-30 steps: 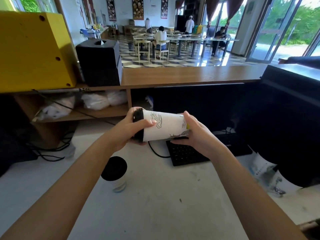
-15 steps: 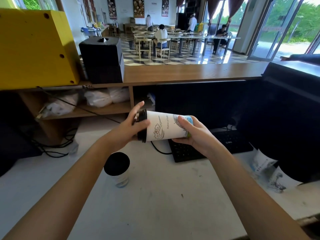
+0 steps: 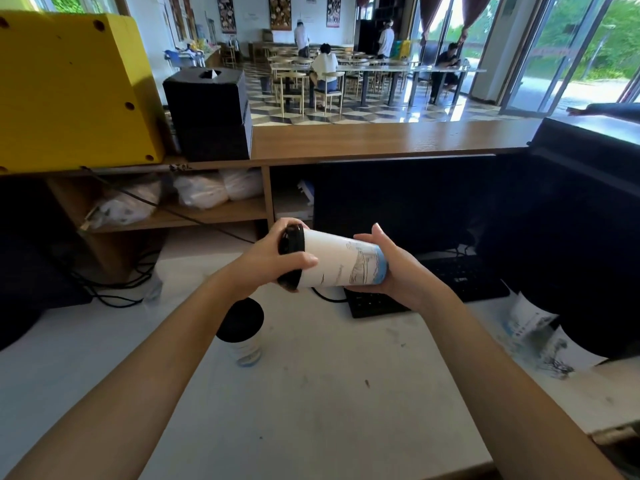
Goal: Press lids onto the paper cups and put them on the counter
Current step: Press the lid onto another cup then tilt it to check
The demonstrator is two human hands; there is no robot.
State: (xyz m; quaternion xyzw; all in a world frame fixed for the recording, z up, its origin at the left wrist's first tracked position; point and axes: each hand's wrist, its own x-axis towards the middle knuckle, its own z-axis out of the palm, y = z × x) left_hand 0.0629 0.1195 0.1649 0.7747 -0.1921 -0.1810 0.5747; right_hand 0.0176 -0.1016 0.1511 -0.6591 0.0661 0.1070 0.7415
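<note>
A cup (image 3: 341, 263) is gripped sideways, lid (image 3: 294, 242) by the left hand (image 3: 263, 263), base by the right hand (image 3: 398, 271). Contents are hidden (lidded).

A single view is given, taken by a wide-angle camera worn on the head. It is aimed forward and tilted downward, so the white surface (image 3: 311, 403) is seen at close range and fills the lower half of the frame. The left grip (image 3: 273, 263) and right grip (image 3: 393, 271), closed round a paper cup (image 3: 341, 265), are framed near the centre, close to the lens. The raised wooden surface (image 3: 381, 140) and the dining hall (image 3: 346, 81) beyond it are seen farther off, across the upper part.
</note>
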